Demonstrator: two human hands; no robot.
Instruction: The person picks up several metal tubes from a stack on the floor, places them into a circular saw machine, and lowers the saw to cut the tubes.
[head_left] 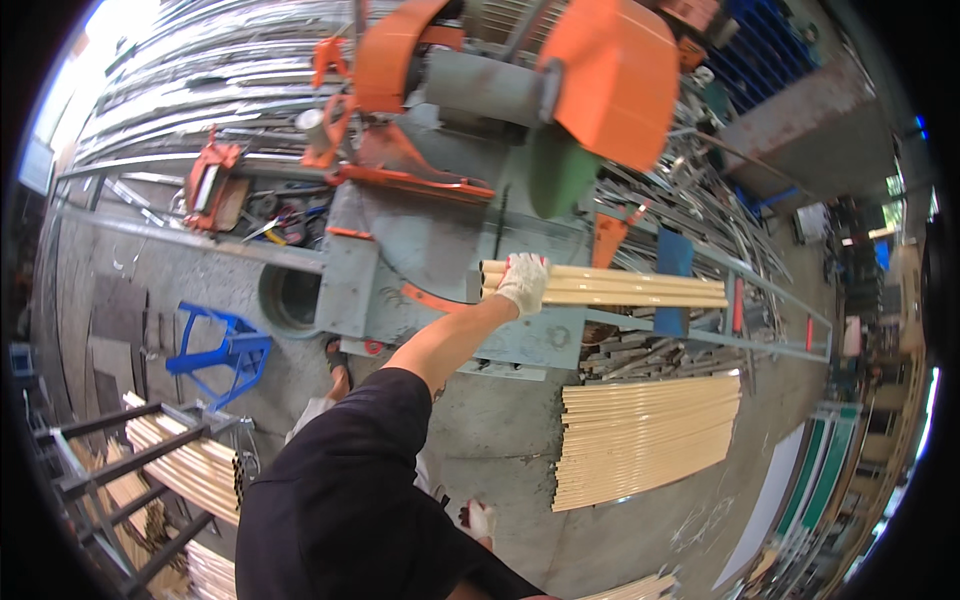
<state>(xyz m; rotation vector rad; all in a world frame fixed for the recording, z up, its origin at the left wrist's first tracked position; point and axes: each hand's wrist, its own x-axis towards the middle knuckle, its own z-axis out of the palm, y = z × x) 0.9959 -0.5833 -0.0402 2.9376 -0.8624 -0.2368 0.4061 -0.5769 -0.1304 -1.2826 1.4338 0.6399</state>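
My left arm in a black sleeve reaches forward over a grey machine table [450, 225]. On it, my left hand [525, 284] wears a white glove with red trim and is closed around a small bundle of cream metal tubes [640, 287], near their left end. The tubes point to the right, past the table's edge. A green disc-shaped part [560, 170] and an orange guard [612, 85] stand just beyond them. Low in the picture, my right hand [482, 521], also gloved, hangs beside my body, mostly hidden and small. Its fingers cannot be made out clearly.
More cream tubes [650, 440] lie side by side at the right, below the machine. A blue plastic stool [225, 350] stands at the left, near a round bucket [290, 298]. A dark metal rack [130, 470] holds further tubes. Long metal profiles [230, 80] fill the back left.
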